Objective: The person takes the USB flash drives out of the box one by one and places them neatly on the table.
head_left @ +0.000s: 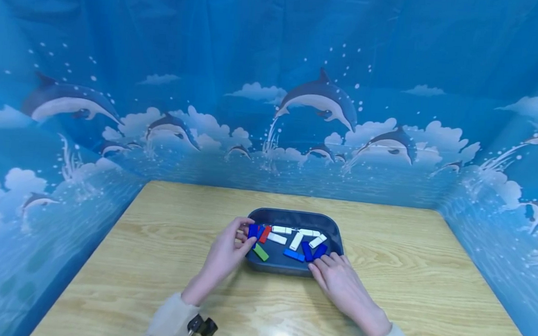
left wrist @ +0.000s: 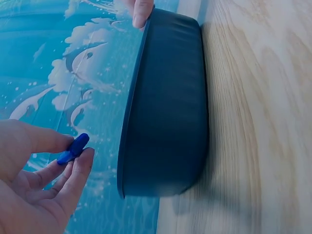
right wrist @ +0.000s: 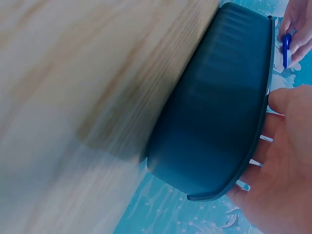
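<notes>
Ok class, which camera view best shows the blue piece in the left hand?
The left wrist view: the blue piece looks largest there, pinched in the left hand. The head view shows it small, near the tray; the right wrist view, narrow and partly covered.

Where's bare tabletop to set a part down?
Free: light wooden tabletop left of the left hand, right of the right hand, and behind the dark blue plastic tray. Crowded: inside the tray, among small, variously coloured rectangular pieces.
</notes>
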The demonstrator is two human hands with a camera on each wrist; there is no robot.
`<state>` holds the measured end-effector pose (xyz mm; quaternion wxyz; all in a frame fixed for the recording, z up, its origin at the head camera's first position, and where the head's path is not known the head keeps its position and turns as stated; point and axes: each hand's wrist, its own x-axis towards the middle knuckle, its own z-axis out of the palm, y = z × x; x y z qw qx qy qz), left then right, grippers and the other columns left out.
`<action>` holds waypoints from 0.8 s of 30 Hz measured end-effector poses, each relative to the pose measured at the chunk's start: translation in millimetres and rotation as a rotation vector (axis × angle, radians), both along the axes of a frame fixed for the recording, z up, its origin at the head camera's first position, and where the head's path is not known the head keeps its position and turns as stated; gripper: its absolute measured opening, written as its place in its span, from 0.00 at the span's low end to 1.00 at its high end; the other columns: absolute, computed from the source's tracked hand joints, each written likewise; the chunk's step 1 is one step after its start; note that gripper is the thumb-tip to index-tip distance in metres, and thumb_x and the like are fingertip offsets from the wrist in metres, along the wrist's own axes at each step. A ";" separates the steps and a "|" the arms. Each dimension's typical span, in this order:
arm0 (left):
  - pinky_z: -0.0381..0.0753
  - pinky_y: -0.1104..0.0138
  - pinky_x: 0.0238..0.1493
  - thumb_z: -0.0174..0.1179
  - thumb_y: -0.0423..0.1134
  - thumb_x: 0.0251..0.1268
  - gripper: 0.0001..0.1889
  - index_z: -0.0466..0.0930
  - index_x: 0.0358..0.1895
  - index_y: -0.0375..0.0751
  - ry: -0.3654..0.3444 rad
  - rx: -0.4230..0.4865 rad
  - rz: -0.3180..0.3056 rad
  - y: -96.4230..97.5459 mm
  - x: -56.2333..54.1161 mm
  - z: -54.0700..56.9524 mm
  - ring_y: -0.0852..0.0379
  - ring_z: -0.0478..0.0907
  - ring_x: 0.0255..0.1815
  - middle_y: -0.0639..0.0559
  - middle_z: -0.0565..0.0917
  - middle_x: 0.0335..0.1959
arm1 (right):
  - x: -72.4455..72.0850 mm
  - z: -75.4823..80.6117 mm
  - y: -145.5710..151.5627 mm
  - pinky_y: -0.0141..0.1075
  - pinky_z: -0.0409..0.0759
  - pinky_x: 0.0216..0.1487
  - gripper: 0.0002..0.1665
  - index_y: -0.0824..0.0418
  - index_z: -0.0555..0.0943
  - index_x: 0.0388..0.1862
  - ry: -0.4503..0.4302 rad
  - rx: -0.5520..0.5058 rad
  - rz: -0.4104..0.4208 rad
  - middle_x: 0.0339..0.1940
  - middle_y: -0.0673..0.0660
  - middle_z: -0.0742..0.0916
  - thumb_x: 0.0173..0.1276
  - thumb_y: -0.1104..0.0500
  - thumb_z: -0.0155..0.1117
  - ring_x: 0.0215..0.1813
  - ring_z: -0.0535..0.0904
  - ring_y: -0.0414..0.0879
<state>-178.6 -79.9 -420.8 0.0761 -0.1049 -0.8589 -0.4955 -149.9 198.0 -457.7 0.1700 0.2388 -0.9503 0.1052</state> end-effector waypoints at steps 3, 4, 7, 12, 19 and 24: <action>0.86 0.66 0.40 0.65 0.30 0.67 0.19 0.76 0.60 0.36 0.009 0.024 0.011 -11.3 3.7 -1.6 0.52 0.82 0.40 0.46 0.82 0.41 | -0.1 0.6 -0.2 0.41 0.71 0.39 0.09 0.57 0.87 0.37 -0.005 -0.003 -0.001 0.29 0.47 0.84 0.74 0.54 0.64 0.34 0.72 0.44; 0.86 0.66 0.41 0.65 0.30 0.67 0.19 0.76 0.59 0.36 0.009 0.028 0.016 -14.5 4.9 -2.3 0.51 0.82 0.40 0.46 0.83 0.41 | -0.1 0.7 -0.1 0.41 0.71 0.40 0.09 0.57 0.87 0.37 -0.007 -0.003 -0.002 0.29 0.47 0.85 0.74 0.54 0.64 0.34 0.72 0.44; 0.86 0.66 0.41 0.66 0.30 0.66 0.18 0.76 0.58 0.37 -0.005 0.036 0.031 -22.8 8.5 -5.0 0.50 0.83 0.41 0.45 0.83 0.41 | -0.1 0.3 -0.1 0.41 0.72 0.40 0.10 0.57 0.88 0.38 -0.009 0.001 -0.006 0.30 0.48 0.85 0.74 0.54 0.64 0.35 0.73 0.44; 0.85 0.65 0.42 0.67 0.32 0.65 0.16 0.76 0.54 0.38 -0.040 0.016 0.053 -35.4 14.8 -11.9 0.54 0.83 0.39 0.46 0.84 0.41 | -0.5 -1.2 -0.3 0.41 0.71 0.40 0.10 0.57 0.88 0.37 -0.006 0.007 -0.003 0.30 0.48 0.85 0.74 0.54 0.64 0.35 0.73 0.44; 0.85 0.63 0.40 0.70 0.29 0.60 0.14 0.78 0.48 0.36 -0.033 -0.055 0.049 -49.8 29.1 -24.2 0.52 0.84 0.36 0.46 0.86 0.37 | -0.6 -1.4 -0.7 0.40 0.72 0.40 0.09 0.57 0.87 0.37 0.021 0.001 0.005 0.29 0.48 0.85 0.73 0.55 0.65 0.35 0.73 0.43; 0.84 0.66 0.33 0.74 0.32 0.55 0.14 0.80 0.43 0.39 -0.113 -0.153 0.015 -57.0 36.9 -31.9 0.58 0.83 0.29 0.52 0.85 0.31 | -0.2 -1.8 -0.4 0.42 0.74 0.42 0.09 0.58 0.88 0.38 0.025 -0.001 0.003 0.32 0.50 0.87 0.72 0.55 0.65 0.37 0.76 0.46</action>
